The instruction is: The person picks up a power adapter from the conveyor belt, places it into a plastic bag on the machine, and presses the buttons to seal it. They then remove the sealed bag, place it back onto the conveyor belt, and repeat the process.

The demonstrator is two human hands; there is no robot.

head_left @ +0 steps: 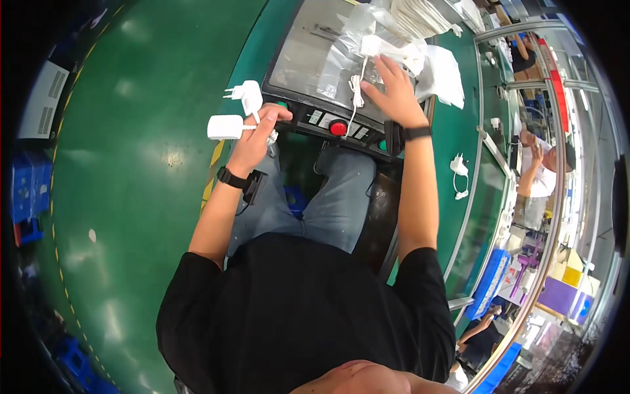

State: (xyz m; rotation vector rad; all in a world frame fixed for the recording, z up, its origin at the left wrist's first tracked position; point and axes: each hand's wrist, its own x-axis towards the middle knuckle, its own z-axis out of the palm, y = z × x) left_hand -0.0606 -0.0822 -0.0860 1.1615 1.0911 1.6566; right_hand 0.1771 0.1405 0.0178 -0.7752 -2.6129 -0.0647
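Note:
My left hand (256,139) is closed round the cords of two white plug-in power adapters at the machine's left front corner. One adapter (249,98) points its two pins to the left; the other adapter (225,127) hangs beside it. My left fingertips lie close to a green button (282,105). Over the right part of the machine top, my right hand (398,95) has its fingers stretched and apart. Near its fingertips are a white adapter (371,45) on clear plastic bags (338,62) and a bundled white cord (356,92). I cannot tell whether the fingers touch them.
The black machine front carries a red button (338,127) and a second green button (382,145). White cords (420,18) are heaped at the back. Another adapter (459,165) lies on the green surface at right. Beyond the metal frame, other people work. Blue crates (31,185) stand at far left.

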